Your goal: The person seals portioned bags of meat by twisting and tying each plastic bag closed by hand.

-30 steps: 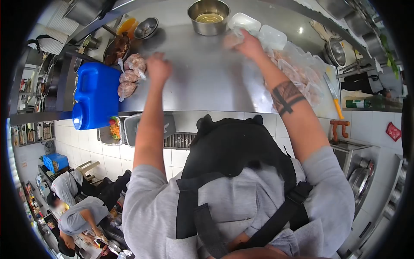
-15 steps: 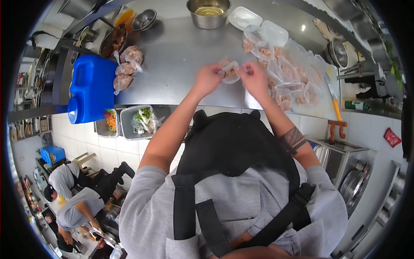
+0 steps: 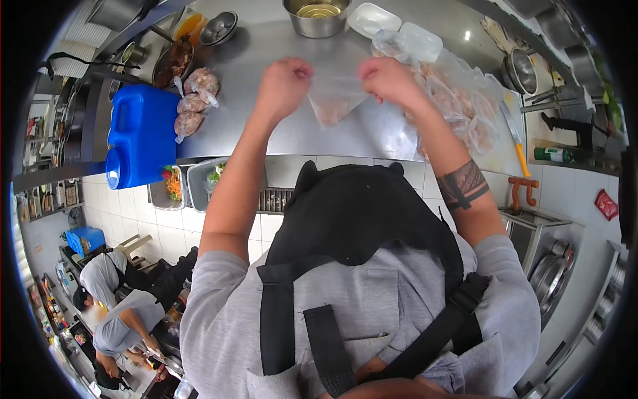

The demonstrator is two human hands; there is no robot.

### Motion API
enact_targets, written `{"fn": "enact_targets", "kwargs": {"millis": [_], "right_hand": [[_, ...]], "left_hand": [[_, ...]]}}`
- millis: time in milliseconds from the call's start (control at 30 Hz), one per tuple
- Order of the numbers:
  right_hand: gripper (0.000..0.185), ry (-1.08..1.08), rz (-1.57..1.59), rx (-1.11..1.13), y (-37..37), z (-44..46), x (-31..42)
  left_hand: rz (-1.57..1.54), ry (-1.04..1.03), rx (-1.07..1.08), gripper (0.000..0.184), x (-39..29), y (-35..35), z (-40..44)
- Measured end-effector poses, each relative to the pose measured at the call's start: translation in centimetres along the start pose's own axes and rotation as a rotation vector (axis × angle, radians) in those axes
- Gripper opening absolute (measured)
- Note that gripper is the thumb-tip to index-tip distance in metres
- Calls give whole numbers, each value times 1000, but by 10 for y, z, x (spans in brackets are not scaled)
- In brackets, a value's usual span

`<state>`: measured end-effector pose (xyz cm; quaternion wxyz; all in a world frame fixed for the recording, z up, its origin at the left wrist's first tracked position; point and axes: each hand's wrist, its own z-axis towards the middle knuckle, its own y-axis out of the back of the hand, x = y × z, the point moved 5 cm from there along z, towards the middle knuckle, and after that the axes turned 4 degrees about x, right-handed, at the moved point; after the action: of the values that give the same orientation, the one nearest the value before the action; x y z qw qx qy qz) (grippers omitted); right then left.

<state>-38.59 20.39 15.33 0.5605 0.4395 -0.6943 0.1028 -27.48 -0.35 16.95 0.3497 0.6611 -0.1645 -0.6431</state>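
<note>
A clear plastic bag [image 3: 332,103] hangs stretched between my hands above the steel table, with something pinkish, perhaps meat, low in its pointed end. My left hand [image 3: 284,86] pinches one upper corner. At the opposite corner, my right hand [image 3: 392,81] grips the plastic with closed fingers. To the right of that hand lies a pile of clear bags holding pale pink meat [image 3: 458,106], partly behind my forearm. Several tied bags of meat [image 3: 193,101] sit at the left of the table.
A blue jug [image 3: 143,136] stands at the table's left edge. A steel pot [image 3: 318,20] and white trays [image 3: 422,43] are at the back. A yellow-handled knife [image 3: 515,143] lies at right. Vegetable tubs [image 3: 174,193] sit below; two people work at lower left.
My hands have moved apart and slightly up, the left one leftward. The bag, bunched between them before, is now pulled wide and hangs down.
</note>
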Motion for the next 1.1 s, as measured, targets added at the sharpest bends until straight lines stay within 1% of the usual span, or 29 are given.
{"fn": "enact_targets", "kwargs": {"millis": [33, 67, 133, 167, 233, 267, 333, 367, 400, 433, 467, 500, 533, 567, 600, 667, 700, 733, 767, 800, 867, 900, 933, 967, 1000, 1067, 1100], "right_hand": [[29, 14, -97, 4, -4, -7, 10], [29, 12, -99, 9, -7, -11, 13], [26, 169, -122, -39, -8, -16, 24], [26, 166, -122, -35, -8, -15, 24], [26, 293, 163, 14, 1, -15, 26], [26, 294, 163, 13, 6, -7, 15], [38, 184, 483, -127, 21, 17, -40], [38, 190, 481, -131, 20, 20, -75], [48, 244, 16, -176, 19, 22, -109], [57, 286, -451, -216, 16, 23, -122], [57, 287, -452, -218, 9, 16, -114], [64, 97, -267, -110, -9, 2, -110], [71, -96, -80, -1, -27, -10, -105], [74, -107, 9, -6, -36, -12, -93], [74, -111, 10, -10, -46, -8, -90], [67, 4, 560, 63, -65, -3, -83], [59, 29, 569, 176, -66, -14, -57], [59, 33, 566, 163, -60, -15, -48], [54, 53, 445, 156, -53, -13, -41], [50, 71, 322, 148, -45, -10, -38], [41, 286, 63, -65, 8, 14, -33], [38, 291, 0, -265, 46, 31, -39], [34, 296, -63, -463, 87, 48, -48], [34, 237, -273, -601, 127, 67, -61], [34, 174, -483, -734, 166, 85, -74], [36, -159, -867, -584, 214, 130, -116], [36, -146, -871, -578, 223, 138, -121]], "left_hand": [[14, 4, -12, 20, -2, 3, -4], [13, 10, -14, 20, -5, 6, -8], [-55, 18, -20, 20, -10, 12, -14], [-57, 24, -19, 20, -5, 13, -15], [-324, 153, -27, 24, 21, 16, -15], [-323, 152, -27, 24, 35, 14, -13], [-635, 290, -185, 36, 88, 5, -16], [-635, 284, -185, 36, 119, -9, -23], [-273, 214, -82, 42, 151, -29, -31], [89, 143, 20, 48, 172, -49, -36], [31, 88, 80, 55, 175, -72, -44], [-29, 37, 141, 62, 165, -95, -55], [-49, -16, 135, 67, 136, -104, -60], [-68, -70, 128, 71, 101, -108, -60], [-71, -72, 133, 71, 77, -112, -57], [34, -197, 62, 57, 35, -122, -52], [29, -208, 66, 57, 30, -132, -48], [-80, -238, 15, 54, 25, -138, -42], [-190, -268, -36, 51, 25, -143, -37], [-196, -283, -33, 51, 31, -151, -33], [-565, -3, 69, 43, 59, -167, -22], [-569, -15, 72, 43, 55, -163, -21], [-429, -71, 10, 34, 49, -152, -28], [-286, -122, -55, 28, 45, -143, -35], [-286, -126, -60, 28, 48, -140, -39], [-179, -146, -139, 31, 55, -134, -43], [-177, -140, -152, 31, 58, -130, -43]]}}
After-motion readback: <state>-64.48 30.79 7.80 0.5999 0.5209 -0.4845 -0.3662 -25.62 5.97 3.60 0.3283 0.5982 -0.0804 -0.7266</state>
